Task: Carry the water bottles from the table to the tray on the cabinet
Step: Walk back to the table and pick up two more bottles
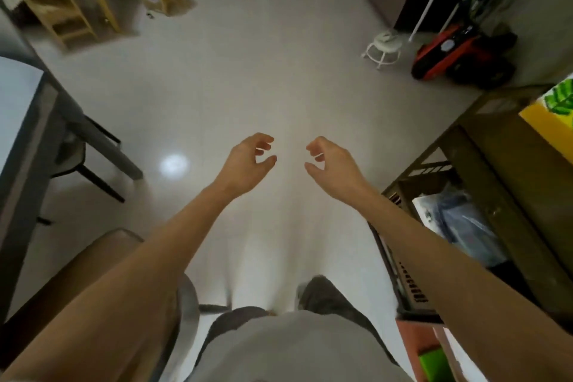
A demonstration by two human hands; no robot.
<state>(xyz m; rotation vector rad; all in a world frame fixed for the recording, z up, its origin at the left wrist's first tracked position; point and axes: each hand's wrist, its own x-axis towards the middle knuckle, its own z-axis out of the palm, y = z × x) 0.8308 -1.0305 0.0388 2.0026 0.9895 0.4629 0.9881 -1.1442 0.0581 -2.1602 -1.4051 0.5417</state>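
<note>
Both arms extend forward over the pale floor (248,71). The left hand (245,161) is held at mid-frame with fingers loosely curled and thumb apart from them; its grip is apart and holds nothing. The right hand (333,161) mirrors it just beside, fingers loosely curled, thumb separated; its grip is likewise apart and holds nothing. The two hands are near each other but not touching.

The water bottles and the tray cannot be seen from this view. A grey-edged surface (21,121) runs along the left edge, and only a pale part of its top shows. A dark-legged chair (83,152) stands against it, and a brown chair back (93,260) lies under the left forearm.

On the right stands a dark brown cabinet (508,170). A slatted brown crate (412,257) beside it holds clear plastic-wrapped items (459,217), too blurred to identify. A yellow panel with a green leaf print (555,108) sits at the far right edge.

Farther back: a wooden step stool (62,9) at upper left, a small white stool (384,48) at upper right, and a red and black ride-on toy car (462,53) just beside it. The person's grey shirt (285,350) fills the bottom centre.
</note>
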